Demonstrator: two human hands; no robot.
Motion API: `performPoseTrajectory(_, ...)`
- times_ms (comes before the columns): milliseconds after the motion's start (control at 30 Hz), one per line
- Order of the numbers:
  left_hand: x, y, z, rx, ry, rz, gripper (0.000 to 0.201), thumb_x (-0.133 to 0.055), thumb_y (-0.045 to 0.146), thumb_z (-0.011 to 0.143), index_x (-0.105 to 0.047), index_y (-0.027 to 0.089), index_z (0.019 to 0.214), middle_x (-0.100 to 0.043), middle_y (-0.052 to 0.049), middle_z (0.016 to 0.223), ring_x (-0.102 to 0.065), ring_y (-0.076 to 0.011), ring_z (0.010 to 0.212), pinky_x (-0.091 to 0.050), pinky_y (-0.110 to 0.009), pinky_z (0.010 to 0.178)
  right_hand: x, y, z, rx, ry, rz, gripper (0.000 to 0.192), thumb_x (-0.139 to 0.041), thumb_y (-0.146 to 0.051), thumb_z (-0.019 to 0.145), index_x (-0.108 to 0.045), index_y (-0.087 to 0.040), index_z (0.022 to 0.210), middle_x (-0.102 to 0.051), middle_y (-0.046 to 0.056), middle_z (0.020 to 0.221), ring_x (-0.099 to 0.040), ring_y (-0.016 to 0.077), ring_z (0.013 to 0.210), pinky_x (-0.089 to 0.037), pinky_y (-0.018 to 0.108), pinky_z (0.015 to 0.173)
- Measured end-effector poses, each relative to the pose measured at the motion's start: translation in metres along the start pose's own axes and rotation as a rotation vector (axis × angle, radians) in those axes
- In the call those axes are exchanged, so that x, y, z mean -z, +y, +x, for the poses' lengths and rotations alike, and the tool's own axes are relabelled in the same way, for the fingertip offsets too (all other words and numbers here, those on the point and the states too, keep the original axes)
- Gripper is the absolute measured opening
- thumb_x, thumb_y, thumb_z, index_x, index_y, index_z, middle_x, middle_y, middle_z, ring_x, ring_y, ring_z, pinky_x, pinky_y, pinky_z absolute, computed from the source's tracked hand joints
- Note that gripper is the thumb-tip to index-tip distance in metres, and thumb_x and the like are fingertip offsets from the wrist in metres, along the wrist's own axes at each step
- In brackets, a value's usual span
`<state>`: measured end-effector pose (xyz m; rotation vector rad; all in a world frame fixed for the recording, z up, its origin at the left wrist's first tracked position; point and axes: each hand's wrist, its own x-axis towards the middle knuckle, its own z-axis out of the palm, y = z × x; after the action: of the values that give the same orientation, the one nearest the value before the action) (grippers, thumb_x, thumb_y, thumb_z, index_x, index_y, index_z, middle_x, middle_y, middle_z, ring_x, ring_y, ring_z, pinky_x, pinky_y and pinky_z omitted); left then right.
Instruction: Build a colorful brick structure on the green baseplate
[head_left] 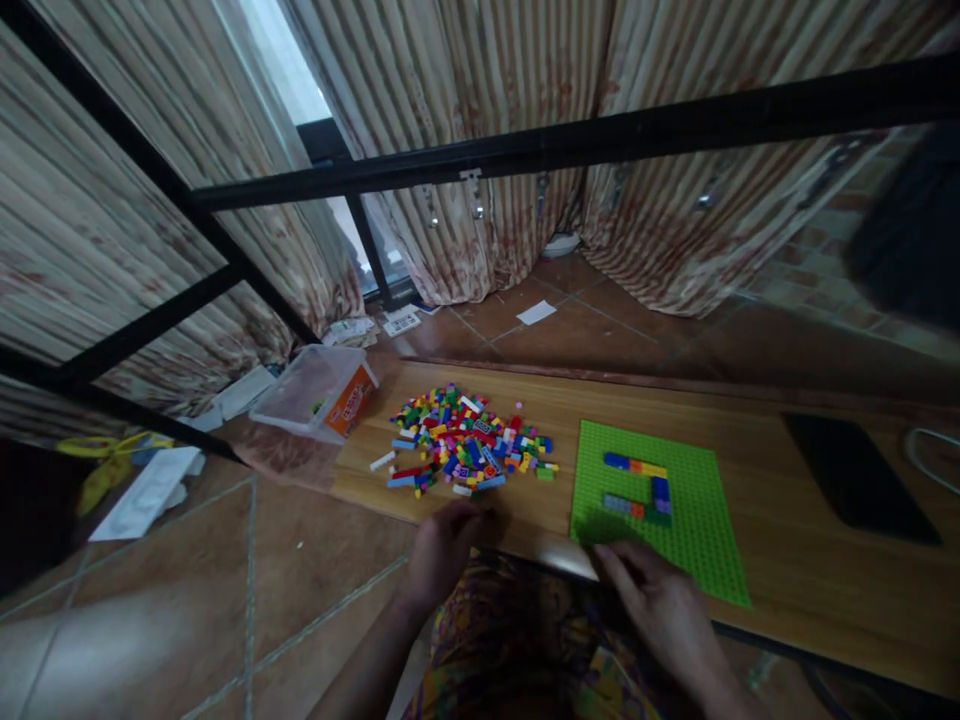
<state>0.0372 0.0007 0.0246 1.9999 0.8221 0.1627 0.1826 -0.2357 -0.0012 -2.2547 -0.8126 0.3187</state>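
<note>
Left hand (442,545) curled just below brick pile (469,440), grip unclear. Right hand (660,600), fingers together, touches baseplate (697,540) right of pile.

A clear plastic tub (319,392) lies tipped on the wooden table (787,560), a black phone (855,478) farther right

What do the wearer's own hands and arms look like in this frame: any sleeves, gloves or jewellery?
Both the left hand and the right hand are bare, with no gloves. The forearms show no sleeves as far as they are visible. No rings, watch or bracelets can be made out, though the picture is dim and blurred there.
</note>
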Motion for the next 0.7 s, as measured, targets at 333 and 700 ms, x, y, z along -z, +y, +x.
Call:
performPoseTrajectory(333, -0.006, -0.005, 0.022, -0.131, 0.135, 0.084, 0.015, -0.054, 0.021, 0.083, -0.062, 0.02, 0.095, -0.067, -0.002, 0.094, -0.062, -0.0152, 0.085, -0.05, -0.028, 0.08, -0.006, 0.017, -0.001, 0.062, 0.019, -0.269, 0.046, -0.036, -0.058, 0.093, -0.068, -0.026, 0.085, -0.071, 0.004, 0.081, -0.067, 0.0219, 0.072, -0.046, 0.032, 0.064)
performPoseTrajectory(700, -0.014, 0.003, 0.036, -0.151, 0.211, 0.208, 0.02, -0.052, 0.02, 0.085, -0.06, 0.02, 0.103, -0.066, -0.005, 0.099, -0.063, -0.0167, 0.087, -0.05, -0.03, 0.082, -0.005, 0.02, -0.002, 0.035, 0.03, -0.254, 0.044, -0.038, -0.058, 0.092, -0.068, -0.028, 0.083, -0.071, 0.002, 0.078, -0.068, 0.0215, 0.07, -0.045, 0.031, 0.061)
